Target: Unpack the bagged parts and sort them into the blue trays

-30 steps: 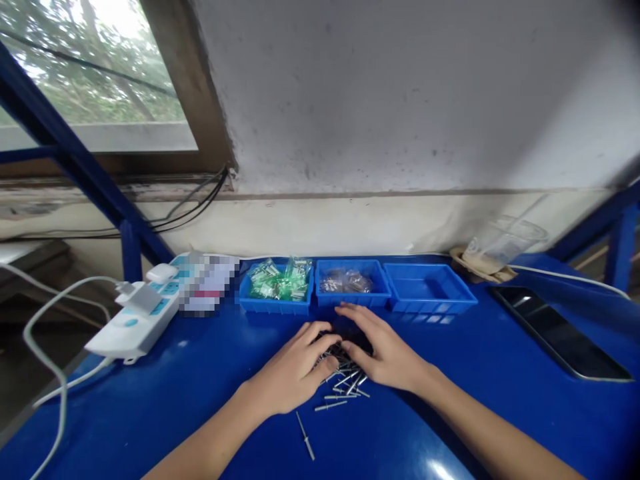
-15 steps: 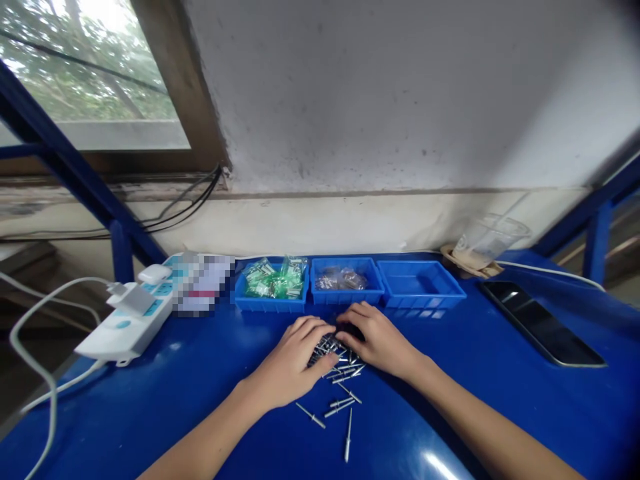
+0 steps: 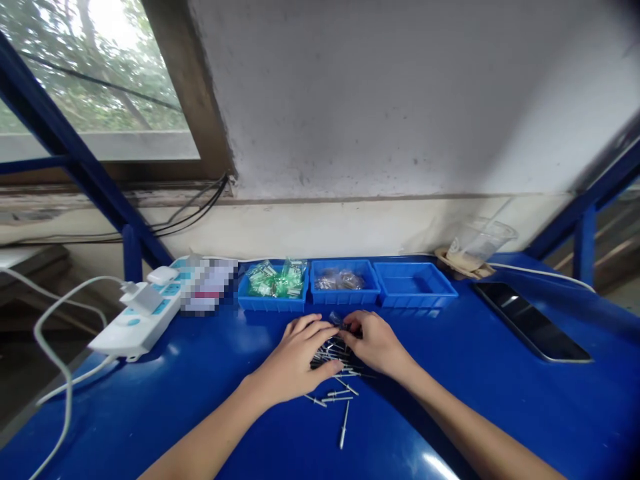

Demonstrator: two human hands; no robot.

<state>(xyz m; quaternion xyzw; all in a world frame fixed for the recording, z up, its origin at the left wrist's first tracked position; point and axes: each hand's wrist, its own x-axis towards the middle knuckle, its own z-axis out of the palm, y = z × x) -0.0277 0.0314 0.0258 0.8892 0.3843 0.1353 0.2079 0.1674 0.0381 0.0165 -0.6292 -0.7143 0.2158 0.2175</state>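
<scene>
In the head view, a pile of metal rivets point(image 3: 329, 353) lies around the middle of the blue desk point(image 3: 200, 353), with a loose rivet point(image 3: 344, 427) toward the near edge. The left hand point(image 3: 295, 360) arches over the pile's left side, thumb apart from the fingers, with no rivet visibly gripped. The right hand point(image 3: 379, 343) curls at the pile's far right, fingers drawn in beside clear plastic point(image 3: 337, 319); I cannot tell whether they grip it. Three blue bins point(image 3: 273, 305) line the far edge.
</scene>
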